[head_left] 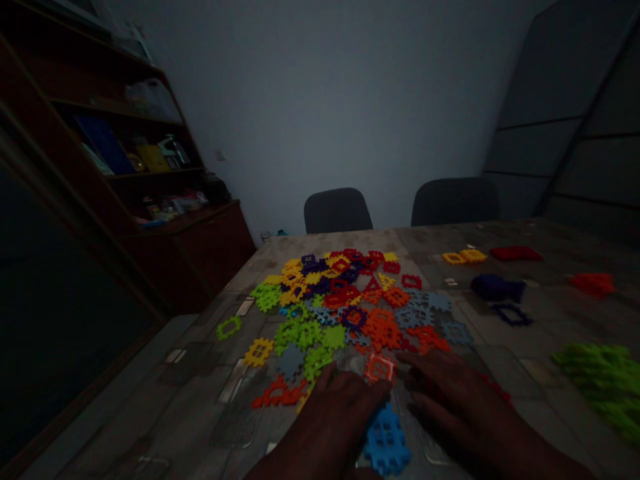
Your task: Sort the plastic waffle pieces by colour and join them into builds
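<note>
Low over the near part of the pile of interlocking plastic building pieces point(300, 331) is my left hand point(337, 403), back upward and fingers stretched out. Its edge lies beside a blue window-shaped piece point(386, 441) and partly hides it. My right hand point(447, 390) is to the right of that piece, fingers extended and apart, with nothing visible in them. Just beyond both hands lies an orange window piece point(380, 368). A red piece point(496, 388) shows from behind my right hand; whether they touch is unclear. An orange arched piece point(277, 393) lies left of my left hand.
On the table's right side are a lime-green stack point(603, 380), a dark purple bundle point(497, 288), orange pieces point(594, 285), a red group point(515, 253) and yellow pieces point(464, 257). Two chairs point(337, 210) stand behind the table. A wooden shelf unit point(200, 233) is at the left.
</note>
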`<state>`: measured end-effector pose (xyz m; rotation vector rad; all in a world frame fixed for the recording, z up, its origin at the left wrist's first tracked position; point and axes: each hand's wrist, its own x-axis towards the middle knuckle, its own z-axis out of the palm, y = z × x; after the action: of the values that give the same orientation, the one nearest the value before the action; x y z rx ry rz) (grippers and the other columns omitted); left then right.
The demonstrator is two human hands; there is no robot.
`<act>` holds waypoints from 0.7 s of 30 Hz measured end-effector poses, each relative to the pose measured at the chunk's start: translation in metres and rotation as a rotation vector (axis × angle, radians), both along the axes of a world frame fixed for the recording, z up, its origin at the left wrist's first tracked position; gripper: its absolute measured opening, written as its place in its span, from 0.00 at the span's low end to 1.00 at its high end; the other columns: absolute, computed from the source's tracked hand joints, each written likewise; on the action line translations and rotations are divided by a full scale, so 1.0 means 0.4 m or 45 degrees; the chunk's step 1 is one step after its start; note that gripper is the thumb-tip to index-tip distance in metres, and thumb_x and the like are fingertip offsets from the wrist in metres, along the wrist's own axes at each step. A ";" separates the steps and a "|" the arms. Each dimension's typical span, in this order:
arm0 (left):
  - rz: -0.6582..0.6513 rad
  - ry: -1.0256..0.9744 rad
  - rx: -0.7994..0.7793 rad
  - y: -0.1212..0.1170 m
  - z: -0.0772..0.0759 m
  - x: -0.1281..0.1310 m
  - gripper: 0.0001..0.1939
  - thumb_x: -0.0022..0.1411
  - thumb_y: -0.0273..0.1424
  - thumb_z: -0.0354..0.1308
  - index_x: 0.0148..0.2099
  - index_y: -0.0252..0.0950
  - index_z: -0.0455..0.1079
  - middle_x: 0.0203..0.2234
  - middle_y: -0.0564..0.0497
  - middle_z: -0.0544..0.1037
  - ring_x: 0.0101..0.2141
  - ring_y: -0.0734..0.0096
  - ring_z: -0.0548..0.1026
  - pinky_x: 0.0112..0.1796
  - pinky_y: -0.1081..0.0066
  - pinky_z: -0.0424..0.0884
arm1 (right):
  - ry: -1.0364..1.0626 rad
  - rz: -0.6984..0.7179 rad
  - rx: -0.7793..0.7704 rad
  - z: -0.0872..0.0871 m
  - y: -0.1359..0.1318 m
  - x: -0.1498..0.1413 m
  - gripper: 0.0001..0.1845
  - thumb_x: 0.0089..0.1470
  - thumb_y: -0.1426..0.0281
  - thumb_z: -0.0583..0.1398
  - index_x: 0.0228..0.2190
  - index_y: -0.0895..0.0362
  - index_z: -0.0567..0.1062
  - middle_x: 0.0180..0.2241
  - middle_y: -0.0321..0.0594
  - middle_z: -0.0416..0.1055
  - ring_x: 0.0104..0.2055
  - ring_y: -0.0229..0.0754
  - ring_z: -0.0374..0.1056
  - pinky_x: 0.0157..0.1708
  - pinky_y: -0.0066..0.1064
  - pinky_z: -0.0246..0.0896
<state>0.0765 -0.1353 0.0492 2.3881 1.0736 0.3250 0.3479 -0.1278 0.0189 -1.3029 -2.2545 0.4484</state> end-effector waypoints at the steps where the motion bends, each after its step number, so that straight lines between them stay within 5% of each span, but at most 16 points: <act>1: 0.007 -0.019 -0.014 -0.002 0.002 0.000 0.49 0.52 0.34 0.78 0.71 0.52 0.59 0.57 0.45 0.77 0.57 0.41 0.74 0.64 0.33 0.54 | 0.010 -0.005 -0.005 -0.002 -0.001 0.000 0.26 0.68 0.61 0.57 0.65 0.48 0.70 0.58 0.48 0.75 0.60 0.56 0.71 0.59 0.55 0.67; 6: 0.017 -0.091 -0.160 -0.015 0.055 -0.019 0.49 0.58 0.28 0.73 0.74 0.53 0.55 0.64 0.47 0.72 0.62 0.45 0.69 0.68 0.39 0.49 | 0.082 0.064 -0.081 0.025 -0.009 -0.012 0.28 0.67 0.59 0.57 0.65 0.49 0.71 0.59 0.50 0.75 0.61 0.56 0.71 0.59 0.55 0.68; 11: 0.067 -0.195 -0.283 -0.020 0.106 -0.041 0.44 0.63 0.26 0.65 0.76 0.55 0.53 0.70 0.52 0.66 0.67 0.49 0.62 0.68 0.49 0.55 | 0.067 0.014 -0.090 0.047 0.002 -0.014 0.26 0.66 0.60 0.56 0.62 0.52 0.73 0.58 0.51 0.76 0.60 0.58 0.72 0.58 0.57 0.68; 16: -0.037 -0.243 -0.398 -0.017 0.093 -0.040 0.39 0.65 0.23 0.58 0.75 0.50 0.58 0.70 0.50 0.66 0.67 0.52 0.65 0.67 0.54 0.59 | 0.065 -0.062 -0.027 0.025 0.013 -0.002 0.25 0.66 0.61 0.57 0.62 0.51 0.74 0.55 0.51 0.78 0.56 0.56 0.74 0.55 0.55 0.71; 21: 0.069 -0.259 -0.320 -0.009 0.075 -0.042 0.33 0.69 0.23 0.56 0.72 0.49 0.62 0.69 0.50 0.67 0.67 0.55 0.65 0.67 0.54 0.58 | 0.039 -0.015 -0.008 0.007 0.007 0.004 0.26 0.67 0.61 0.57 0.64 0.50 0.72 0.59 0.51 0.76 0.59 0.58 0.72 0.58 0.58 0.68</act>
<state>0.0595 -0.1387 0.0791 2.0590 1.0212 0.4161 0.3494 -0.1249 0.0215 -1.3030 -2.2208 0.4687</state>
